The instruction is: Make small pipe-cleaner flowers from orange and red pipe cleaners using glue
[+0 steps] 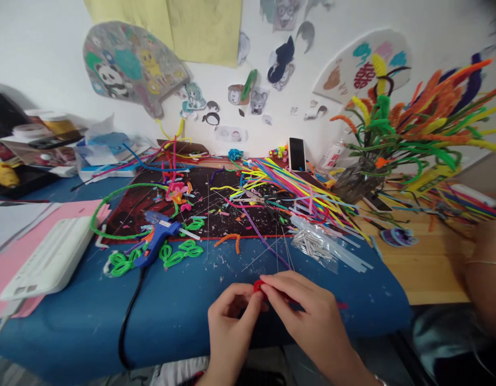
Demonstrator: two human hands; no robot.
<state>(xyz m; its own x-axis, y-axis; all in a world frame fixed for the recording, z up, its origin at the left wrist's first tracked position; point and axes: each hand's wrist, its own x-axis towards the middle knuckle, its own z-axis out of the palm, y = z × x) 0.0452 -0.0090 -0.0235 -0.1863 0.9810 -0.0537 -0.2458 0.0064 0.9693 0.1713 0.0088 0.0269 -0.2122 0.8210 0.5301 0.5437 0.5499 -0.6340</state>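
Both my hands meet low in the middle, over the front of the blue table cover [179, 316]. My left hand [231, 321] and my right hand [308, 316] pinch a small red pipe-cleaner piece [258, 286] between their fingertips. A red tail of it [341, 305] pokes out past my right hand. Beyond them lie a blue glue gun [162, 236], green pipe-cleaner loops [179, 254] and a spread of colourful pipe cleaners [296, 193] on a dark red mat [131, 209].
A white keyboard [51, 260] on pink paper sits at the left. A phone [297, 154] leans on the wall. A vase of pipe-cleaner stems [392, 134] stands right. A clear bag of sticks [316, 244] lies near. Another person's arm [485, 262] enters at right.
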